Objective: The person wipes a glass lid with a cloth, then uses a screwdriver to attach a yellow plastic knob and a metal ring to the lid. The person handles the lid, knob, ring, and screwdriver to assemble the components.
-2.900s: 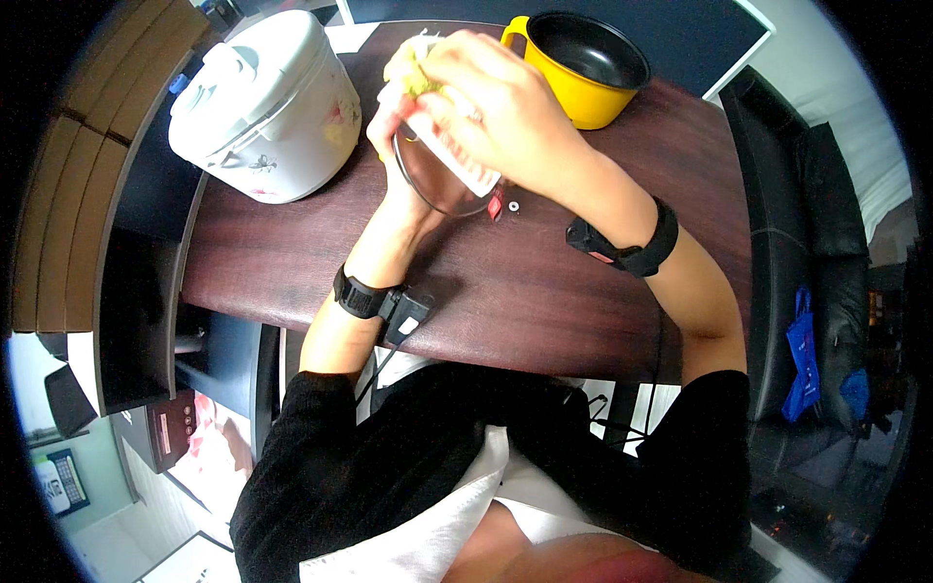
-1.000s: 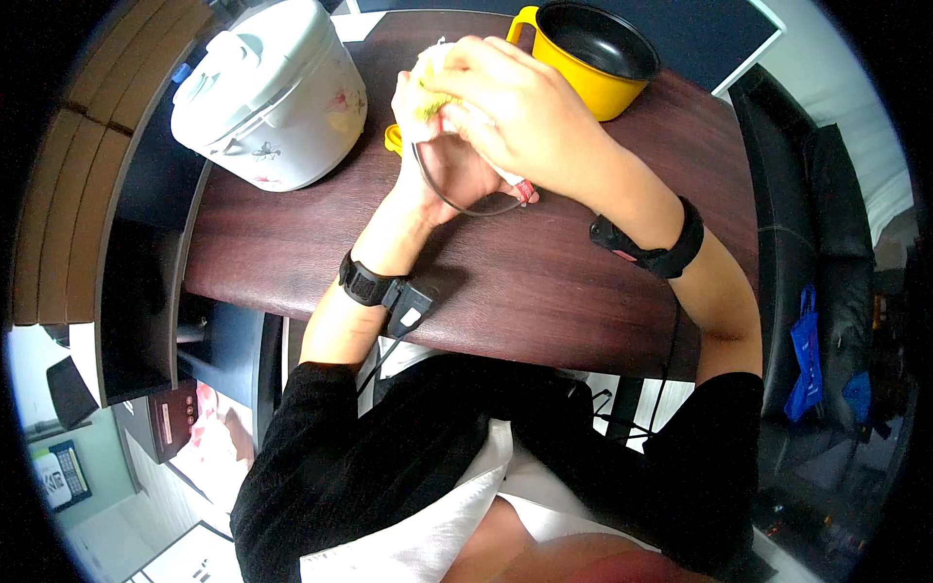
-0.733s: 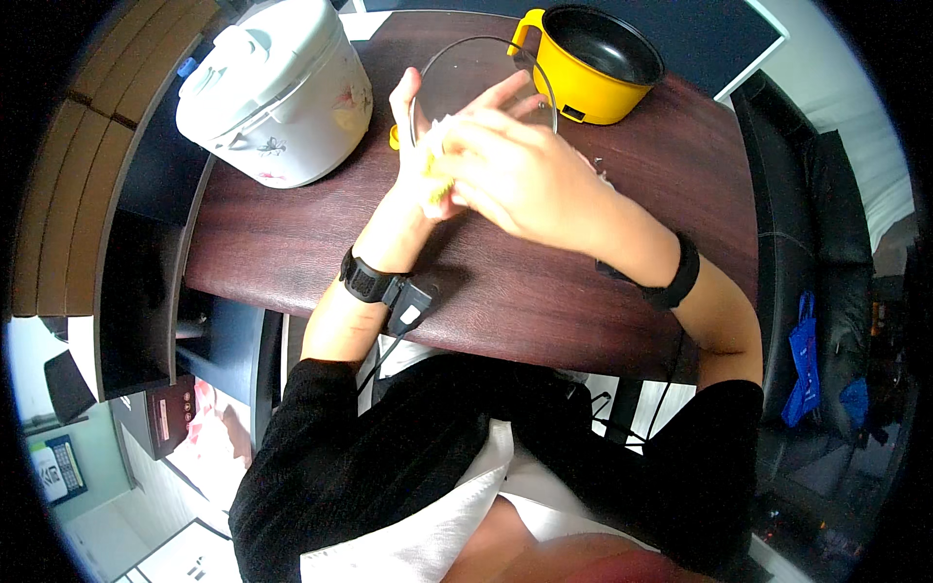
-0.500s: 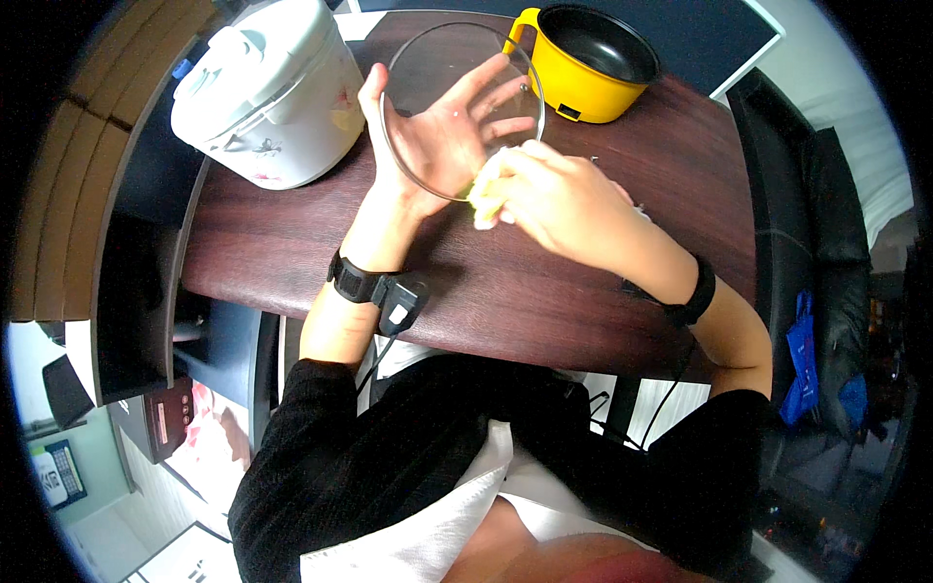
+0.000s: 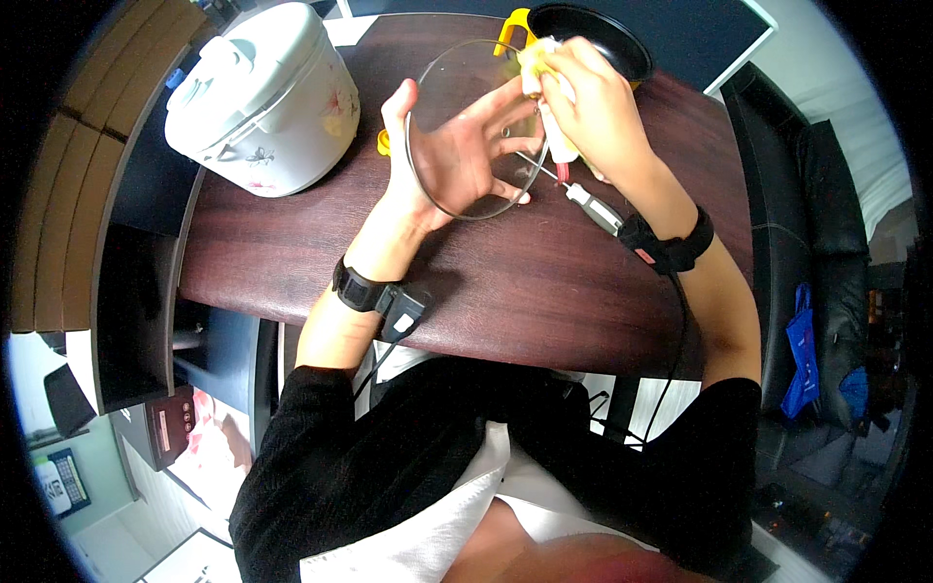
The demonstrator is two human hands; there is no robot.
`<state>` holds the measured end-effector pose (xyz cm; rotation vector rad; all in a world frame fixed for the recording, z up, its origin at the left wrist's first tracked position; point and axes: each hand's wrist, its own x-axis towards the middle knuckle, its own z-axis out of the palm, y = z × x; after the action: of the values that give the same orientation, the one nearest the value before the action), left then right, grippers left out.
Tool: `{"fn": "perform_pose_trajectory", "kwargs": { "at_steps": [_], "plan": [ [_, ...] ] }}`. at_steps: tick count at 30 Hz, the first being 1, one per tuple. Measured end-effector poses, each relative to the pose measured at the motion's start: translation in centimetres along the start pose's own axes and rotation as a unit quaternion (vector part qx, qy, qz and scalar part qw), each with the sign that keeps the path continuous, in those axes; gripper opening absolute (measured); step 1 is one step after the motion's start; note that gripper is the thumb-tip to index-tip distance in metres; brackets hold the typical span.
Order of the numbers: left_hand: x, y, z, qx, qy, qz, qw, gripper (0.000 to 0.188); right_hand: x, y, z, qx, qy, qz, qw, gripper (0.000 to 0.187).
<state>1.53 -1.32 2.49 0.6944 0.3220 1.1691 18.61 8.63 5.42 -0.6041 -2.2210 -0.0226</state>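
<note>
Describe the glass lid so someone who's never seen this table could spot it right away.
On the dark wooden table, between the white rice cooker and the yellow pot, the left hand holds the glass lid. It's the only see-through thing: a round, metal-rimmed disc.

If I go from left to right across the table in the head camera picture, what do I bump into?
White rice cooker → left hand holding the round glass lid → right hand with a yellow cloth at the lid's edge. The yellow pot sits behind the hands, so its place is unclear.
</note>
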Motion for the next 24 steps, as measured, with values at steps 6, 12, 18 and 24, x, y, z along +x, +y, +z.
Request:
{"fn": "perform_pose_trajectory", "kwargs": {
  "at_steps": [6,12,18,24],
  "plan": [
    [-0.3,0.1,-0.5,0.040,0.013,0.020,0.999,0.117,4.4,-4.7,-0.6,0.172,-0.013,-0.015,0.985,0.009],
    [-0.6,-0.2,0.4,0.027,0.109,0.059,0.992,0.098,3.4,-6.6,0.6,0.092,0.007,-0.155,0.984,0.022],
    [-0.7,0.1,0.0,-0.027,0.082,0.073,0.994,0.092,0.6,-9.1,0.5,0.048,-0.075,-0.188,0.978,0.024],
    [-0.4,1.3,-0.5,-0.029,0.004,0.031,0.999,0.121,-2.8,-8.9,-0.6,0.149,-0.186,-0.154,0.959,0.021]
  ]
}}
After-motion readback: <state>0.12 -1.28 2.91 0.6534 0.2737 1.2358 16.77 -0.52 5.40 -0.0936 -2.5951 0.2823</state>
